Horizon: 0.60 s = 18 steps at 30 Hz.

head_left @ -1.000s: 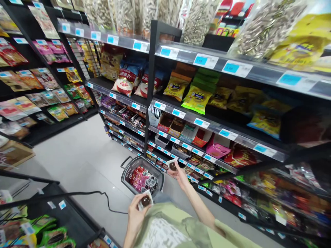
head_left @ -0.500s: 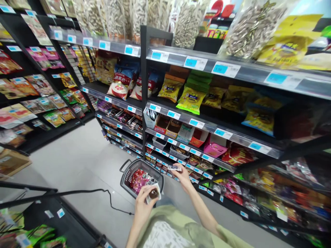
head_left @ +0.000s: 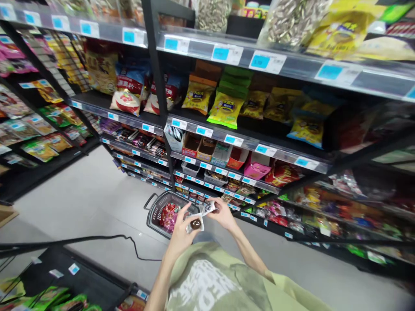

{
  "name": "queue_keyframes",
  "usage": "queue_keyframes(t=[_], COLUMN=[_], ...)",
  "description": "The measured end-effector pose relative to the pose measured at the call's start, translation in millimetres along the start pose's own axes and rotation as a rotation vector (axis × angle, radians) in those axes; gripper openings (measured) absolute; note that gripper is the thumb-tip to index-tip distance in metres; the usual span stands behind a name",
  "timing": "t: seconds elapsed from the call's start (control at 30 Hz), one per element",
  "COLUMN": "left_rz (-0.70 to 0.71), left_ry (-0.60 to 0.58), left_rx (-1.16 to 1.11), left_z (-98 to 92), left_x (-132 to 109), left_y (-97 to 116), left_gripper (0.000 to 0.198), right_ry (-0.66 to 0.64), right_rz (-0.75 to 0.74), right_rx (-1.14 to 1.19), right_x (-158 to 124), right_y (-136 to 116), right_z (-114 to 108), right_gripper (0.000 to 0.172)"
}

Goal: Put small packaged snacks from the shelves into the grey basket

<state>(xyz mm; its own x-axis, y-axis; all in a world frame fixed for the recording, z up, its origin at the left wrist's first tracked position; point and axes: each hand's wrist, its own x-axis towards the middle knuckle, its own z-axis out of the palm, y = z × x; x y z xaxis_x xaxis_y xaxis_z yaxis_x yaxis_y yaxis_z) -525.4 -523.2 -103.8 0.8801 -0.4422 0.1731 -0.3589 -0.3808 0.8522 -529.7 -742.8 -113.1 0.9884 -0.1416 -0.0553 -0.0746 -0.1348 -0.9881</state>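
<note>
Near the basket (head_left: 157, 214), packets (head_left: 195, 224), probably light and slick, are pinched in left hand (head_left: 180, 232) and right hand (head_left: 225, 217), best gripped edgewise.

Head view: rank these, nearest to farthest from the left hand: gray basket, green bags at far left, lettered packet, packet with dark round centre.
1. Packet with dark round centre: held in the left hand.
2. Lettered packet: right, in the right hand.
3. Gray basket: left, lower down.
4. Green bags: far left.
</note>
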Motion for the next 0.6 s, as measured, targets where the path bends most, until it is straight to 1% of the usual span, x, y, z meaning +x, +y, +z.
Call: queue_keyframes(t=[0.1, 0.17, 0.23, 0.33, 0.43, 0.53, 0.6], left_rz=[0.032, 0.036, 0.025, -0.015, -0.048, -0.072, -0.101], left_ry=[-0.042, -0.058, -0.076, -0.078, -0.039, 0.012, 0.044], left_rx=[0.002, -0.002, -0.006, -0.011, -0.024, -0.031, -0.026], left_z=[9.9, 14.7, 17.4, 19.4, 20.0, 17.4, 13.3], left_x=[7, 7, 4, -5, -15, -26, -34], left_y=[3, 7, 11, 11, 7, 5, 5], left_gripper=[0.035, 0.035, 0.035, 0.036, 0.038, 0.037, 0.037], right_ry=[0.045, 0.059, 0.061, 0.092, 0.116, 0.086, 0.085], right_rz=[-0.002, -0.002, -0.002, -0.009, -0.028, -0.13, -0.226], right_rx=[-0.001, -0.003, 0.005, -0.001, -0.054, -0.191, -0.304], right_x=[-6, -6, -5, 2, 9, 16, 22], right_y=[1, 2, 2, 1, -3, -9, -14], right_z=[-2, -5, -6, -4, 0, 3, 4], right_gripper=[0.051, 0.059, 0.061, 0.055, 0.045, 0.038, 0.038])
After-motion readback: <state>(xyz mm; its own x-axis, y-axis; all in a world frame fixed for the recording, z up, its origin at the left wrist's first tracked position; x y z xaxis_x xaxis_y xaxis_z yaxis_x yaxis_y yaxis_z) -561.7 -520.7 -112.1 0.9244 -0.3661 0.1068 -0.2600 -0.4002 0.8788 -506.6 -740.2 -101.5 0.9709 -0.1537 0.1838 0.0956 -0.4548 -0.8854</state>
